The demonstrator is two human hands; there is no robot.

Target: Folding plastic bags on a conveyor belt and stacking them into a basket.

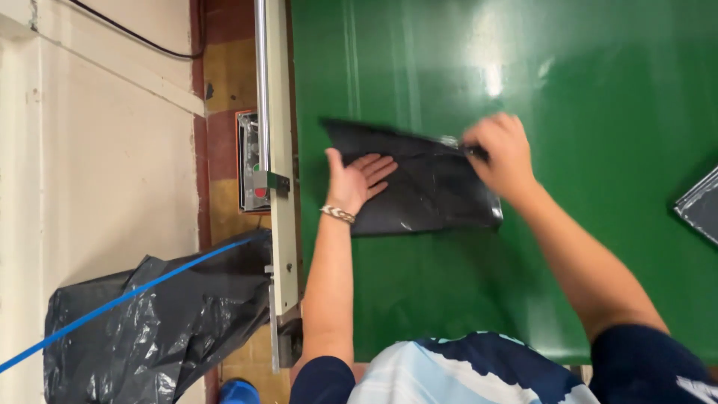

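Thin, soft, slippery dark plastic bag point(419, 187): pinned under open left hand point(357, 179), right hand point(502, 155) fingers pinching its far corner.

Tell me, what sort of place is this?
Probably a packing or sorting line in a warehouse. Both hands press a flat black plastic mailer bag on a wide glossy green conveyor belt, and a large black plastic sack hangs beside its metal side rail.

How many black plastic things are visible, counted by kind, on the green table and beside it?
Flat black mailer bags on the green table: 2 (one under both hands, one at the right edge)
Large black refuse sack beside the table: 1
Total: 3
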